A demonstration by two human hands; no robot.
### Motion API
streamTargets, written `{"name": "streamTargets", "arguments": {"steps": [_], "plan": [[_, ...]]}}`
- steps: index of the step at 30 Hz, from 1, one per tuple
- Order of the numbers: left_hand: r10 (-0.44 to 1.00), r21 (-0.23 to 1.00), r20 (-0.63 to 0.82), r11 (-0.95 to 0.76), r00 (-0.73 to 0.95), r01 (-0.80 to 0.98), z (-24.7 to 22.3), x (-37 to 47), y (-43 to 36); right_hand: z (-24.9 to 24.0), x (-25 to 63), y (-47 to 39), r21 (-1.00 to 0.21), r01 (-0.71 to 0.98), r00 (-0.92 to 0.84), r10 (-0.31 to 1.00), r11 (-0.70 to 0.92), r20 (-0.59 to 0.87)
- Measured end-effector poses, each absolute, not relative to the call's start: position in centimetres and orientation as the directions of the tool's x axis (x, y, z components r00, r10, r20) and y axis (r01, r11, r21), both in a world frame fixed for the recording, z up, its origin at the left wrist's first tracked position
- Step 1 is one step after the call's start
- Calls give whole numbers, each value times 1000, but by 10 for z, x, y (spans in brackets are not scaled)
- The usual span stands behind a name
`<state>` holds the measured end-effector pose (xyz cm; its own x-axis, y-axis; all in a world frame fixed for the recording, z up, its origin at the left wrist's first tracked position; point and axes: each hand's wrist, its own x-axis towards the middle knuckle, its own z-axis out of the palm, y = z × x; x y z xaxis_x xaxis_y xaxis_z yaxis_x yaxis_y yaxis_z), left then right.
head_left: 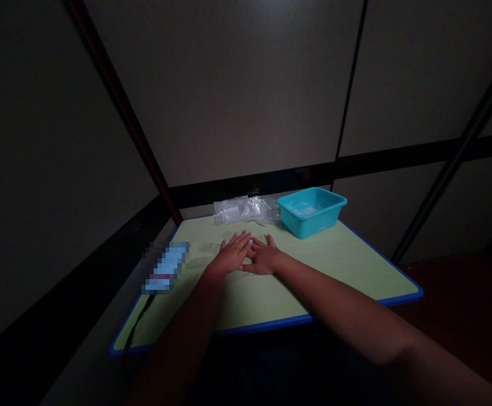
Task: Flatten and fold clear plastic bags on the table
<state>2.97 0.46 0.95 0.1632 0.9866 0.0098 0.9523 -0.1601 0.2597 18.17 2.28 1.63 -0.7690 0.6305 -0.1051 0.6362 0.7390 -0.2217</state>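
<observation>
My left hand (232, 255) lies palm down on the pale green table (267, 304), its fingers stretched forward. Beside it, my right hand (264, 259) is also flat, with its fingers spread and pointing toward the left one. The fingers of the two hands meet or overlap at the middle. A small pale blue spot (250, 242) shows between them; what it is I cannot make out. Neither hand visibly grips anything. Dark finger-shaped shadows fall on the tabletop to the left of my left hand.
Crumpled clear plastic (246, 210) lies along the back edge. To its right stands a turquoise basin (313, 223) with something clear inside. A pixelated, phone-like device (167, 268) with a dark cable (138, 321) is at the left edge. Panelled walls (246, 101) rise behind and at left.
</observation>
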Motion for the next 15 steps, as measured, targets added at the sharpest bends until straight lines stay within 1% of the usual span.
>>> {"name": "streamTargets", "arguments": {"steps": [3,5,9,11,13,15], "plan": [[993,251,-10,-110,116,962,9,18,9,17,181,22,-219,649,-759,639,728,-124],[998,219,-25,-57,64,974,7,8,12,17,181,22,-221,664,-746,653,714,-132],[989,123,-41,147,-143,981,5,-8,13,16,184,23,-224,704,-709,688,674,-157],[974,104,-21,225,-224,969,5,-10,12,17,187,24,-229,731,-681,712,643,-173],[974,104,32,219,-224,970,7,-8,10,17,191,25,-240,745,-663,730,622,-166],[986,107,102,121,-132,987,9,-2,7,18,194,26,-250,745,-660,738,618,-142]]}}
